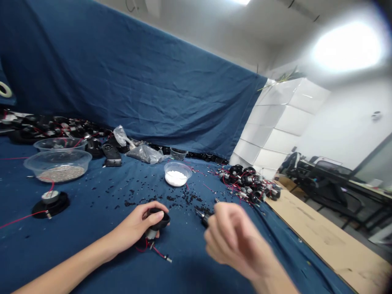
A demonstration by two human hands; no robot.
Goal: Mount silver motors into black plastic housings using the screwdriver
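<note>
My left hand [141,222] pinches the black cup [164,221] between thumb and fingers, low over the cloth [190,261] with the motor [151,234] beneath, probably for steadiness. My right hand [231,237] curls near the tool [204,219], and I cannot tell if it grips something; the bowl [179,167] stands ahead, perhaps for easy reach

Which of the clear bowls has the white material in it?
The small bowl on the blue cloth, beyond the left hand and slightly right of it. It alone shows white material; the large front bowl at left holds greyish grains.
</note>
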